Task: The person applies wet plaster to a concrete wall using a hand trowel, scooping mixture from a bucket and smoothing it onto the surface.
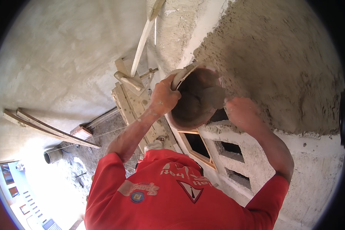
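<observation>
My left hand (163, 97) grips the rim of a round, mortar-smeared pan (188, 115) and holds it tilted against the wall. My right hand (241, 112) is closed around the handle of a trowel, and the grey trowel blade (214, 96) reaches into the pan. Wet grey mortar coats the inside of the pan. Both forearms come up from my red shirt (172, 195) at the bottom of the view. Just above and to the right of the hands is a rough patch of fresh plaster (280, 65) on the wall.
A wooden scaffold platform (132, 105) lies below my left arm, with a long pale slat (142, 42) leaning above it. Planks (46, 128), a brick (81, 132) and a pipe end (53, 155) lie on the ground far below. A wooden window frame (188, 140) and vent openings (234, 147) sit under the pan.
</observation>
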Tool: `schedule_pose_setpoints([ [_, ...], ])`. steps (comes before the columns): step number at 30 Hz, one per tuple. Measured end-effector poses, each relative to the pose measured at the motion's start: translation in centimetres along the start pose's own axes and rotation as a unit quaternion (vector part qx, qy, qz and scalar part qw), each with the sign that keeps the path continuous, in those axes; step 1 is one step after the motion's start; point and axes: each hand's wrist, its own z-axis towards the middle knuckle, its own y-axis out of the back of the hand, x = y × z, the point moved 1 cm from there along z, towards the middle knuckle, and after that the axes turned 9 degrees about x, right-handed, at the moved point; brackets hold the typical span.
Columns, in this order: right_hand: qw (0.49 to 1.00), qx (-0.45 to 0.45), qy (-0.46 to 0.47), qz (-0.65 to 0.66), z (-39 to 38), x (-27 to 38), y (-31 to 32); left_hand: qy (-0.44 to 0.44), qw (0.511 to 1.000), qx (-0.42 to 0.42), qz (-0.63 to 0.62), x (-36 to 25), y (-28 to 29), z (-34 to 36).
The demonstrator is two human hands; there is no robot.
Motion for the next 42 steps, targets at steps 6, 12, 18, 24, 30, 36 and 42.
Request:
schedule_pose_setpoints([
  [6, 0.963, -0.027, 0.114, 0.244, 4.4, 0.5, -7.7, -0.002, 1.000, 0.003, -0.005, -1.0, -0.8, 0.1],
  [12, 0.912, -0.131, 0.140, 0.363, 2.4, 2.4, -10.4, 0.001, 1.000, -0.027, -0.010, -0.1, 1.6, -0.6],
  [18, 0.928, -0.116, 0.085, 0.343, 2.0, 1.5, -10.6, -0.001, 0.999, -0.034, -0.010, -0.8, 2.0, -0.5],
  [24, 0.917, -0.144, 0.077, 0.364, -1.8, -0.5, -5.1, -0.098, 0.986, -0.058, -0.122, 2.4, 1.9, 0.5],
  [30, 0.924, -0.181, 0.038, 0.333, -8.6, -2.9, 9.4, -0.053, 0.989, -0.109, -0.082, 1.5, 2.6, -0.3],
  [36, 0.923, -0.277, 0.055, 0.261, -17.4, -1.8, 23.3, -0.043, 0.985, -0.123, -0.115, 3.5, 2.7, -0.5],
  [42, 0.840, -0.377, 0.234, 0.312, -20.4, -3.4, 28.8, -0.048, 0.980, -0.150, -0.121, 5.3, 3.8, -1.6],
])
